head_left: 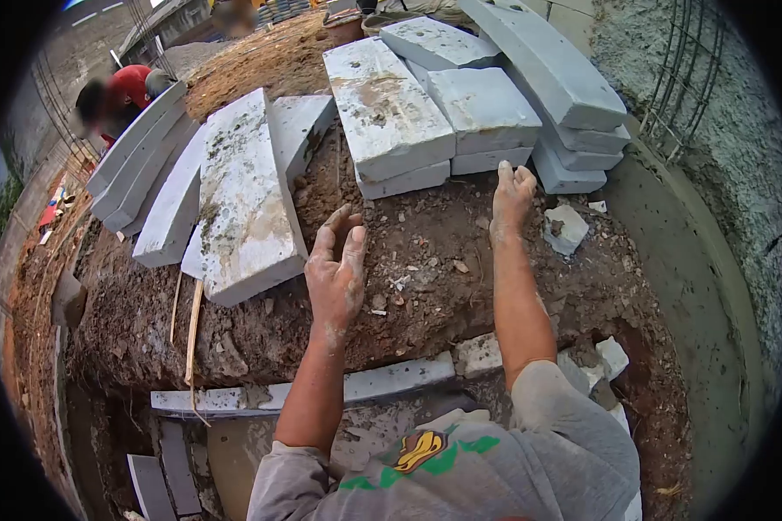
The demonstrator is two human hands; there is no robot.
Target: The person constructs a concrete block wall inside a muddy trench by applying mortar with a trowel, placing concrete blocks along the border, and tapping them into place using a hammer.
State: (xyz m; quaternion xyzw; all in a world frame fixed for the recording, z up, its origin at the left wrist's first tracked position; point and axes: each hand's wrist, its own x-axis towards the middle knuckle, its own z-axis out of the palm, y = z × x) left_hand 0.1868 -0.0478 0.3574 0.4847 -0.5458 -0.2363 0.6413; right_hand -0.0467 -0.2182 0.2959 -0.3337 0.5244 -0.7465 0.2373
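My left hand [337, 271] is over the soil with its thumb and fingers apart, holding nothing. It is just right of a long, stained white block [250, 195]. My right hand [513, 201] reaches forward, also empty, fingers partly bent and apart. Its fingertips come up to the front edge of a stacked white block [484, 108]; whether they touch it I cannot tell. Left of that lies a larger dirty white block [387, 108] on top of another. Pale dust coats both hands.
More blocks [556, 65] are stacked at the right, beside a wet grey mortar strip [682, 278]. A broken chunk [566, 229] lies near my right wrist. Below is a row of laid blocks [400, 379]. Rebar [685, 74] stands at right; another person [130, 91] bends at far left.
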